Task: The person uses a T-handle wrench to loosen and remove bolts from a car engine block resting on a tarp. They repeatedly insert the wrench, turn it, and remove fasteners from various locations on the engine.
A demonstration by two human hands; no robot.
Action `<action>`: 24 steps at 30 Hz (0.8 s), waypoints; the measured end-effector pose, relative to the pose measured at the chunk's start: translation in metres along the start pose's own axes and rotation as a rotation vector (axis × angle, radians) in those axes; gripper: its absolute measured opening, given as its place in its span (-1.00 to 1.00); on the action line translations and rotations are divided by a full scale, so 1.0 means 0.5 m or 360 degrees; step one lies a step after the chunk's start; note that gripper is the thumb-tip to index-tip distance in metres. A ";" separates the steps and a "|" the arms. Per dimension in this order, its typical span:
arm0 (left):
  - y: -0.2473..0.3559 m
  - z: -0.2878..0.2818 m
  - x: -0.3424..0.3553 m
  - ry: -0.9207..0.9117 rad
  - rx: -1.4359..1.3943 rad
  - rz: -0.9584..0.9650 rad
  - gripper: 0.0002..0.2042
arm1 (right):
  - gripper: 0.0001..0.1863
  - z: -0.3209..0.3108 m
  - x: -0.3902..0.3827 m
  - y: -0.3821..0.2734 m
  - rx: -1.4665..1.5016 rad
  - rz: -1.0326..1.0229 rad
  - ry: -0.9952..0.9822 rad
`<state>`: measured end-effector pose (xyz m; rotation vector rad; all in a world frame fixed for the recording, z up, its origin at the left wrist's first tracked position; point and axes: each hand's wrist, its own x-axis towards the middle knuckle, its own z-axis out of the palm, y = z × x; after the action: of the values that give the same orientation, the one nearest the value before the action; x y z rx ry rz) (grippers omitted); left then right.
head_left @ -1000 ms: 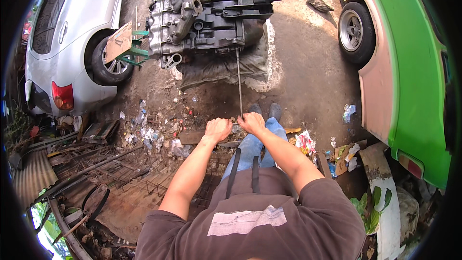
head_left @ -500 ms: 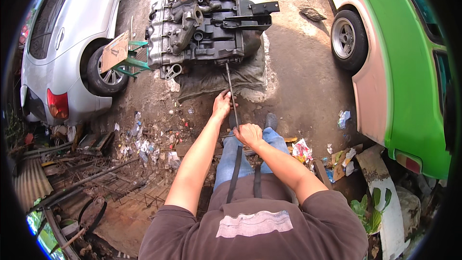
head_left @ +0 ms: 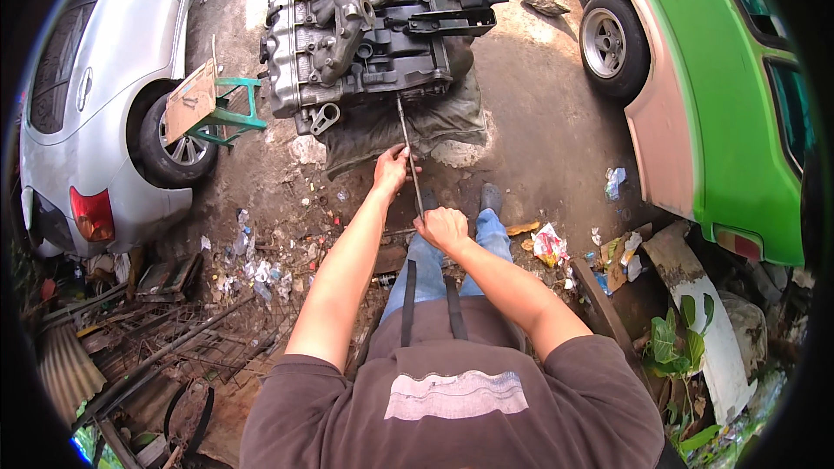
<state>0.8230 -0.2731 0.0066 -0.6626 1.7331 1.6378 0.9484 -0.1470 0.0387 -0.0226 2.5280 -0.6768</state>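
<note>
A greasy engine [head_left: 306, 56] lies in front of me on a dark, flat sack [head_left: 352, 143] on the ground. From its near side a long metal bar [head_left: 403, 126] slopes toward me; the joint at the engine is too small to make out. My left hand [head_left: 392, 170] has its fingers and thumb around the middle of the bar. Closer to my body, my right hand [head_left: 443, 229] is closed in a fist over the bar's near end and hides that end.
A silver car [head_left: 130, 35] stands on the left, a green and pink vehicle [head_left: 678, 122] on the right. Beside the silver car's wheel is a green stool [head_left: 228, 113] with a cardboard piece [head_left: 191, 102]. Litter [head_left: 261, 274], scrap metal [head_left: 65, 356] and a leafy plant [head_left: 669, 339] lie around me.
My view has shifted slightly, so the surroundings sit differently in the picture. Both hands keep hold of the bar, and the right hand has turned a little around its near end.
</note>
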 end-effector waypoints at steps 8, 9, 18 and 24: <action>0.008 -0.027 0.017 -0.0181 0.0053 0.0006 -0.59 | -0.56 0.012 0.001 -0.014 -0.0050 0.0078 0.0027; 0.007 -0.028 0.018 -0.0185 0.0044 0.0002 -0.58 | -0.56 0.014 0.001 -0.013 -0.0046 0.0078 0.0030; 0.010 -0.030 0.033 -0.0219 0.0085 -0.0014 -0.61 | -0.57 0.014 0.008 -0.012 -0.0085 0.0070 0.0050; -0.021 -0.075 0.016 -0.0130 0.1108 0.0477 -0.67 | -0.57 0.030 0.013 -0.039 -0.0033 0.0150 0.0098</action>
<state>0.8211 -0.3106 -0.0061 -0.0054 2.2309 1.0850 0.9481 -0.1717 0.0336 0.1112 2.5767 -0.6231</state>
